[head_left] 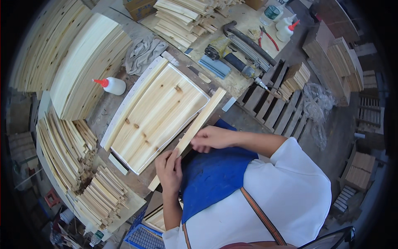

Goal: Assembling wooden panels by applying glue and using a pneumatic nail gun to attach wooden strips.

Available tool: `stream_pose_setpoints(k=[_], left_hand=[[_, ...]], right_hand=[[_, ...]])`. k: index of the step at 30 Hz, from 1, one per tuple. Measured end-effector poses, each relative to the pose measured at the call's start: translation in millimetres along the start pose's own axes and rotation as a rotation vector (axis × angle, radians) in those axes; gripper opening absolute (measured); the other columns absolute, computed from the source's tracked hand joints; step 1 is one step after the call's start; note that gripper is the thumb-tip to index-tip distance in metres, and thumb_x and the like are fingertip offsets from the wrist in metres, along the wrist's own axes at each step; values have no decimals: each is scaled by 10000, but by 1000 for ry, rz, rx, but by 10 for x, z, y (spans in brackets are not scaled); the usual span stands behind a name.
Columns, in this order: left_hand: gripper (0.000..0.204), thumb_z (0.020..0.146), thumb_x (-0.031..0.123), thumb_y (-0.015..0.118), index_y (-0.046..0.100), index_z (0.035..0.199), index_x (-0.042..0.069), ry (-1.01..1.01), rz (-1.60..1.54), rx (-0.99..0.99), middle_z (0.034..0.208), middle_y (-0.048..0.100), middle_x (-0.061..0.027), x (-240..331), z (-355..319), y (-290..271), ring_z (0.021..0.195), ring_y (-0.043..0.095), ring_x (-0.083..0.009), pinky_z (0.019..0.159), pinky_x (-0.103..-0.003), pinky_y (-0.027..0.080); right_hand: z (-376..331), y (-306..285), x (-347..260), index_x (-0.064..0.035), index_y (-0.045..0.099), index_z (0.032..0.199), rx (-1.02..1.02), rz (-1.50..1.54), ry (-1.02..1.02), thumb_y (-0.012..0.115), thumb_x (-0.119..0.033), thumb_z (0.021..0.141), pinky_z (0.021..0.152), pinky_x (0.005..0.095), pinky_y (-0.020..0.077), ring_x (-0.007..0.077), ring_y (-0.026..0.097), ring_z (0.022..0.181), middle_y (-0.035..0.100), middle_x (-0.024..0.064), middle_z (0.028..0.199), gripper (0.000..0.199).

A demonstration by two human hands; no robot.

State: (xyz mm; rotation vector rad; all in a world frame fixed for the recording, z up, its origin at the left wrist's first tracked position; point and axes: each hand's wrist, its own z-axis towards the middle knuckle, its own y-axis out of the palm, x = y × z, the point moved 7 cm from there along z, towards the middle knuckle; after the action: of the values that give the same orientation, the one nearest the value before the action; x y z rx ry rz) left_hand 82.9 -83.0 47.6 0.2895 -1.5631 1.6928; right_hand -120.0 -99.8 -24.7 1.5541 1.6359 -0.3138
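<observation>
A curved panel of pale wooden boards (157, 112) lies on the workbench (108, 108), with a line of white glue around its rim. A long narrow wooden strip (203, 117) lies along the panel's near edge. My left hand (169, 171) presses on the strip's lower end. My right hand (212, 137) grips the strip near its middle. Both forearms come up from a white shirt and blue apron (213, 172).
A white glue bottle with a red tip (111, 85) lies left of the panel. Stacks of curved boards (78, 62) and short strips (89, 178) fill the left. A nail gun (244, 43), grey cloth (143, 52), pliers and more bottles sit beyond.
</observation>
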Motion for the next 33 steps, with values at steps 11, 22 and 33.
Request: stream_pose_setpoints(k=[11, 22, 33], left_hand=[[339, 856, 29, 759, 739, 1185, 105, 18, 203, 69, 1137, 673, -130, -471, -415, 52, 1060, 626, -338, 942, -443, 490], [322, 844, 118, 796, 743, 1161, 119, -1, 303, 273, 1212, 653, -110, -427, -459, 231, 1106, 604, -354, 971, -478, 470], [326, 836, 47, 781, 740, 1157, 83, 16, 58, 376, 1131, 699, -133, -187, -252, 146, 1050, 650, -349, 937, -426, 513]], right_hand=[[585, -1352, -2405, -56, 719, 1049, 1045, -1365, -850, 779, -237, 874, 868, 472, 556, 369, 688, 1043, 719, 169, 1054, 259], [1269, -1917, -2593, -63, 726, 1031, 1093, -1428, -524, 788, -230, 832, 888, 509, 555, 373, 690, 1035, 724, 169, 1024, 268], [-5, -956, -2070, -39, 718, 1082, 848, -1101, -1163, 770, -46, 857, 764, 343, 559, 258, 687, 853, 708, 129, 1018, 231]])
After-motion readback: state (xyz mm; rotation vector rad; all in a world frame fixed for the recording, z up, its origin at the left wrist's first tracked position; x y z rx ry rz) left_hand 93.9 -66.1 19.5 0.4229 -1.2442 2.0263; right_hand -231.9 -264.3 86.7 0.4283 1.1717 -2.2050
